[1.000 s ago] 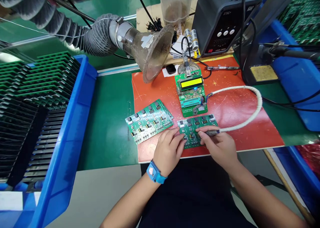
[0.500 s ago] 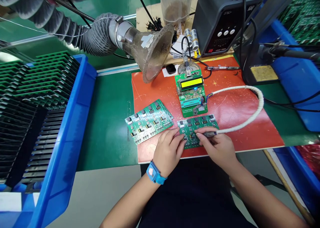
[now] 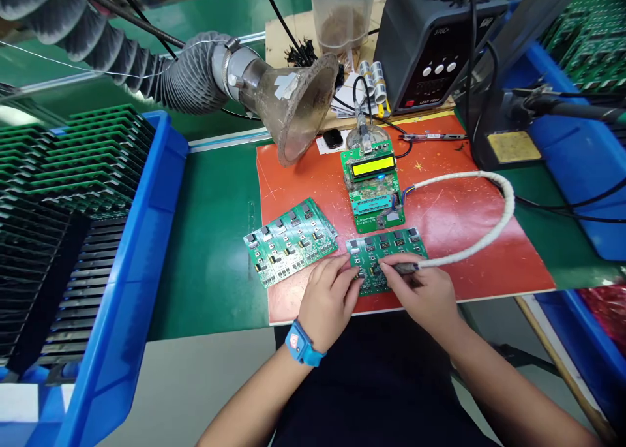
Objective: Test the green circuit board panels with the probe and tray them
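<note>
A green circuit board [image 3: 385,245] with small digit displays lies on the red mat, under both hands. My left hand [image 3: 330,290] grips its left edge between thumb and fingers; a blue wrist strap [image 3: 302,344] is on that wrist. In my right hand [image 3: 424,292] is a dark probe [image 3: 407,267] on a white-sleeved cable [image 3: 508,202]. My right fingertips sit low over the middle of the board and hide the probe's tip, so contact cannot be made out. Behind the board lies a programmer board [image 3: 374,184] with a lit yellow display. More circuit boards [image 3: 292,241] lie overlapped at left.
A fume extractor funnel [image 3: 308,111] hangs over the mat's back left. Blue bins [image 3: 163,166] of upright boards stand at left and right. At the back are a soldering station [image 3: 440,49], a clear plastic cup [image 3: 342,16] and a pen-like tool [image 3: 433,137].
My right hand has shifted slightly left over the board with the probe. The left hand keeps its hold on the board's edge. The whole view has moved a little.
</note>
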The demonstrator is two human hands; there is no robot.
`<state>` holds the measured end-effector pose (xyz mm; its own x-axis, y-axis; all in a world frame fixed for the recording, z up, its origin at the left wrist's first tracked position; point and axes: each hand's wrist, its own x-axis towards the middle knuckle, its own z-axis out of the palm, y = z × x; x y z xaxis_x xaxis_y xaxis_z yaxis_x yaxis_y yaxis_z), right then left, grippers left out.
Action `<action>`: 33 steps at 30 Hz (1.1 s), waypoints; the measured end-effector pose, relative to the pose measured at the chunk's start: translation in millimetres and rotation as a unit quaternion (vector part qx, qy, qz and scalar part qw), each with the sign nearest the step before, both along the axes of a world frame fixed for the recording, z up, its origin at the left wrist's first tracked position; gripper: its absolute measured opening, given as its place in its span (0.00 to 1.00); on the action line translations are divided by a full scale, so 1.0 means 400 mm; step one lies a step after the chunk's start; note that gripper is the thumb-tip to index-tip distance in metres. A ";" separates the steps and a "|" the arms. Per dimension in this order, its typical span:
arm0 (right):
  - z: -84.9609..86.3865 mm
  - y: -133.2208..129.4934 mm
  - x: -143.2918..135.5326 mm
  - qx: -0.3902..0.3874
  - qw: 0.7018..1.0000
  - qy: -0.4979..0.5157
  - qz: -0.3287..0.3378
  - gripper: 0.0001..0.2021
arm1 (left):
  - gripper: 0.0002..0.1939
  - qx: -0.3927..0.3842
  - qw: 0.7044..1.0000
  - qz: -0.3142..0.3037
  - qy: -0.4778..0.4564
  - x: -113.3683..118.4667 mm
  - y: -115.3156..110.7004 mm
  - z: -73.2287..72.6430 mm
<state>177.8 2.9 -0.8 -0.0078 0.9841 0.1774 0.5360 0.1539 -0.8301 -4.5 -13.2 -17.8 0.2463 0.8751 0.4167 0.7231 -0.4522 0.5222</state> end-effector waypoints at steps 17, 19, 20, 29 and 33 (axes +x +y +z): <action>0.002 0.000 0.004 -0.017 0.999 0.028 0.004 0.06 | 0.09 -0.005 1.000 -0.001 -0.004 0.000 0.002 0.003; 0.001 0.000 0.004 -0.017 0.999 0.028 0.007 0.06 | 0.09 -0.006 1.000 -0.002 -0.003 0.000 0.001 0.002; 0.001 0.000 0.004 -0.018 0.999 0.028 0.009 0.06 | 0.09 -0.006 1.000 -0.002 -0.003 0.000 0.001 0.002; 0.003 0.001 0.004 -0.024 0.999 0.033 0.000 0.08 | 0.14 -0.005 1.000 0.003 -0.008 0.001 -0.002 0.003; 0.002 0.001 0.004 -0.025 0.999 0.034 0.002 0.07 | 0.14 -0.008 1.000 0.004 -0.011 0.001 -0.002 0.003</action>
